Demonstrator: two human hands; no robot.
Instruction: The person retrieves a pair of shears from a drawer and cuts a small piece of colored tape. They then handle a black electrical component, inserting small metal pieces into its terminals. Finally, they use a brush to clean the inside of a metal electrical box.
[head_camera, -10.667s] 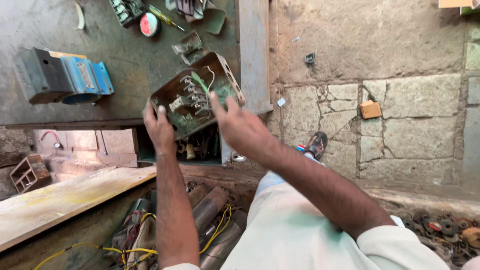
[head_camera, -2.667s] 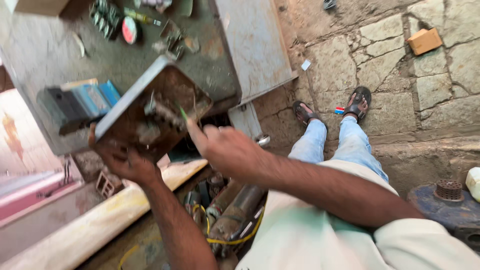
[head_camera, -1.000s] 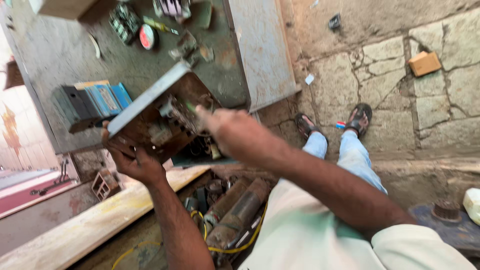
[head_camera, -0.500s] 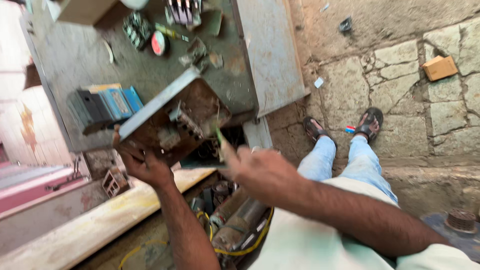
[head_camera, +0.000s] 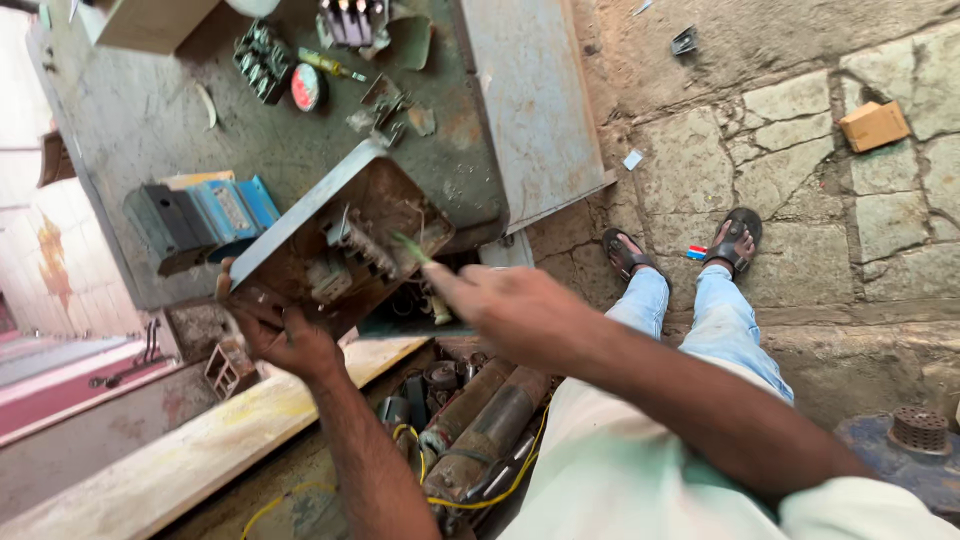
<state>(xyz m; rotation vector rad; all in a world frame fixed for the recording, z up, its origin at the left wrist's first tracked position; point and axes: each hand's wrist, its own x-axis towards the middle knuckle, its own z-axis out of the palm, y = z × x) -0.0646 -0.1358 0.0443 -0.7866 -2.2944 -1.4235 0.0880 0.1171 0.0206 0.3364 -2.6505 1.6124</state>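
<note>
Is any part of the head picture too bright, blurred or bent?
Head view: the far left edge is washed out by daylight; the right hand is slightly motion-blurred; the rusty box in the left hand is fairly sharp; wide-lens distortion bends the metal table edges.

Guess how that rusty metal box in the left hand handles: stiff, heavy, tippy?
Rusty metal box looks like rigid sheet metal, probably stiff. Parts bolted inside suggest it's fairly heavy. The left hand grips only the lower edge while it's tilted, so it may swing or tip.
</note>
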